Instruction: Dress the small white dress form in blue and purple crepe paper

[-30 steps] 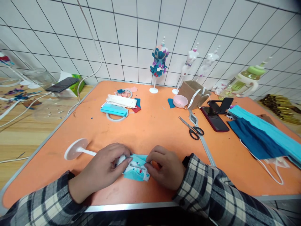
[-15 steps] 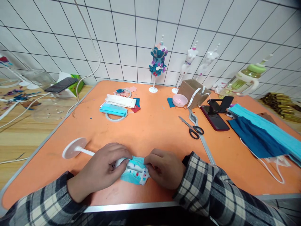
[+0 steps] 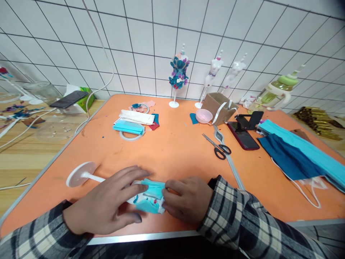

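Left hand: your left hand [image 3: 104, 205] is spread, thumb apart from the fingers, fingertips at the left part of the cloth [image 3: 153, 189].
Right hand: your right hand [image 3: 187, 198] pinches the cloth's right end.
Cloth: light blue, between your hands, near the front edge of the table [image 3: 175, 154].
Stand: the white stand [image 3: 81, 175] lies tipped, stem running behind your left hand.
Scissors: the scissors [image 3: 215, 144] lie open beyond your right hand.

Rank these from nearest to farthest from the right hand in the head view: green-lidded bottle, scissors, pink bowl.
1. Scissors: just beyond the right hand, to its right.
2. Pink bowl: farther back, beside the cardboard box.
3. Green-lidded bottle: far right, near the wall.
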